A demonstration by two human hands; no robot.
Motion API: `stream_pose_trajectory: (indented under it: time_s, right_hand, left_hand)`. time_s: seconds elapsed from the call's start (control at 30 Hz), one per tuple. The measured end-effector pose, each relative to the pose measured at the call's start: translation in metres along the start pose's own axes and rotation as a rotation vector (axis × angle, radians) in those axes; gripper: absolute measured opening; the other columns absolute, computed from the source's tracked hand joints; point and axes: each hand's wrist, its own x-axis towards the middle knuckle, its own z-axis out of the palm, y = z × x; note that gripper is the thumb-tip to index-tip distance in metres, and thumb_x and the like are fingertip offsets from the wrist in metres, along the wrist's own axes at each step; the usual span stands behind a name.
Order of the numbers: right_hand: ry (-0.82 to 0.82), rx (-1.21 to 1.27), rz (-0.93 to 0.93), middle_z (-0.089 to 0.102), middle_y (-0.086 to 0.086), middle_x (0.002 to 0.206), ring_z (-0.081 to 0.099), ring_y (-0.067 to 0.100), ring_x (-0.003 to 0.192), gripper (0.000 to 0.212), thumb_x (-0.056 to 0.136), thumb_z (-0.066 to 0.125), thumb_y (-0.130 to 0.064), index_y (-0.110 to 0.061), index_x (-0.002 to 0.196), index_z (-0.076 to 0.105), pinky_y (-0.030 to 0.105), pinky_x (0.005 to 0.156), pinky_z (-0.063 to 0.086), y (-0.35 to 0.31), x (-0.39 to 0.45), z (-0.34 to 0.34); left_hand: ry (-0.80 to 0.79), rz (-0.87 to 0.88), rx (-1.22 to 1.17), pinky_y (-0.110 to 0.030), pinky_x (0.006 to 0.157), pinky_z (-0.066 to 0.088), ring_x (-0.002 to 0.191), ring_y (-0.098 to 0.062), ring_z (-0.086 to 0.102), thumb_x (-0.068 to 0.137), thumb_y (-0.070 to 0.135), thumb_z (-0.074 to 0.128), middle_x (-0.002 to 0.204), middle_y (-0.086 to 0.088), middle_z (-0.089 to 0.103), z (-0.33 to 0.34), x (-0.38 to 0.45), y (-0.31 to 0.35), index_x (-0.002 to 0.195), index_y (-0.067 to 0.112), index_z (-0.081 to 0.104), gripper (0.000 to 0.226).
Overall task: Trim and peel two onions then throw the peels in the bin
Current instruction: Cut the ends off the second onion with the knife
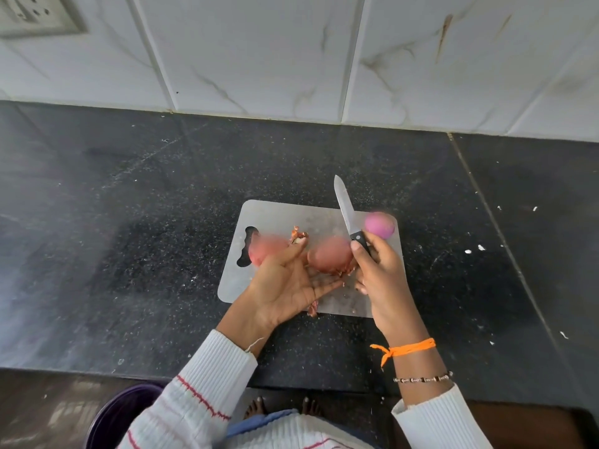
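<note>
**Blade up beside moving onions**

At the board's six o'clock edge I see my left hand with fingers straight, touching two blurred unpeeled onions. My right hand grips the knife, blade toward twelve. A peeled onion sits at two o'clock, near the rim. I judge the onions could roll and bring fingers near the blade. Loose peel litters the board; a purple bin waits at seven, below the bench.
</note>
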Motion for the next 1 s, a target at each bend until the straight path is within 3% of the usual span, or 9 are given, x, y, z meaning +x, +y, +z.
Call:
stream_pose_trajectory:
  time_s: [0.17,0.27,0.4,0.5,0.6,0.7,0.77,0.87,1.0]
  right_hand:
    - [-0.005,0.035,0.042,0.048,-0.011,0.063,0.044,-0.002,0.039,0.023,0.098,0.045,-0.017,-0.013,0.117,0.057,0.01,0.037,0.03,-0.002,-0.005,-0.002]
    - [0.032,-0.034,-0.023,0.05,-0.009,0.066,0.041,-0.001,0.045,0.025,0.097,0.045,-0.017,-0.02,0.12,0.056,0.014,0.042,0.032,0.003,-0.01,0.001]
    - [0.047,-0.276,-0.286,0.058,-0.012,0.105,0.054,0.003,0.082,0.038,0.095,0.046,-0.022,-0.043,0.126,0.044,0.02,0.073,0.046,0.007,-0.031,0.001]
    - [0.007,-0.418,-0.375,0.055,-0.014,0.127,0.051,-0.002,0.114,0.047,0.094,0.047,-0.005,-0.034,0.132,0.043,0.011,0.096,0.04,0.006,-0.046,0.002]
    - [-0.003,-0.488,-0.388,0.051,-0.008,0.136,0.042,-0.003,0.125,0.047,0.094,0.046,-0.002,-0.025,0.135,0.044,0.011,0.104,0.034,0.011,-0.056,0.002]
    - [0.026,-0.554,-0.394,0.05,-0.011,0.135,0.04,-0.007,0.124,0.048,0.094,0.046,-0.004,-0.021,0.138,0.042,0.009,0.104,0.032,0.016,-0.067,0.002]
    - [0.027,-0.599,-0.382,0.049,-0.023,0.122,0.038,-0.021,0.112,0.05,0.094,0.047,-0.005,-0.024,0.14,0.04,-0.003,0.094,0.029,0.015,-0.076,0.002]
    - [0.013,-0.635,-0.323,0.047,-0.026,0.107,0.037,-0.021,0.101,0.05,0.094,0.047,-0.006,-0.027,0.139,0.04,-0.008,0.084,0.026,0.004,-0.083,-0.002]
    - [-0.069,-0.598,-0.202,0.051,-0.022,0.118,0.046,-0.01,0.103,0.046,0.096,0.045,-0.011,-0.029,0.138,0.042,0.004,0.089,0.038,-0.028,-0.073,-0.02]
  left_hand:
    - [-0.005,0.055,0.027,-0.04,0.086,0.051,0.094,-0.032,0.065,0.079,0.015,0.05,0.098,-0.024,0.067,0.001,-0.003,-0.004,0.105,-0.001,0.057,0.031]
    - [0.055,0.063,0.014,-0.038,0.079,0.055,0.088,-0.027,0.067,0.075,0.025,0.056,0.094,-0.021,0.067,0.001,0.001,-0.006,0.11,-0.001,0.056,0.044]
    - [0.153,0.055,-0.062,-0.034,0.076,0.058,0.096,-0.028,0.062,0.081,0.035,0.06,0.108,-0.023,0.06,-0.005,0.01,-0.006,0.128,-0.004,0.047,0.063]
    - [0.217,0.045,-0.097,-0.034,0.078,0.057,0.095,-0.028,0.063,0.082,0.035,0.062,0.109,-0.024,0.061,-0.009,0.014,-0.004,0.128,-0.004,0.047,0.062]
    - [0.251,0.053,-0.105,-0.033,0.071,0.06,0.1,-0.028,0.063,0.072,0.035,0.069,0.121,-0.023,0.058,-0.007,0.018,-0.006,0.13,-0.001,0.046,0.072]
    - [0.272,0.039,-0.124,-0.032,0.069,0.06,0.097,-0.027,0.064,0.075,0.037,0.067,0.125,-0.022,0.056,-0.005,0.019,-0.009,0.13,-0.002,0.045,0.071]
    - [0.281,0.034,-0.119,-0.034,0.07,0.06,0.098,-0.029,0.064,0.077,0.038,0.066,0.121,-0.023,0.058,-0.005,0.02,-0.01,0.128,-0.003,0.045,0.069]
    - [0.255,0.046,-0.096,-0.036,0.071,0.06,0.106,-0.031,0.062,0.076,0.033,0.068,0.12,-0.024,0.06,-0.006,0.02,-0.01,0.131,0.0,0.044,0.068]
    - [0.196,0.103,0.098,-0.038,0.079,0.057,0.104,-0.029,0.063,0.077,0.025,0.065,0.116,-0.022,0.063,-0.008,0.016,-0.007,0.128,0.001,0.049,0.059]
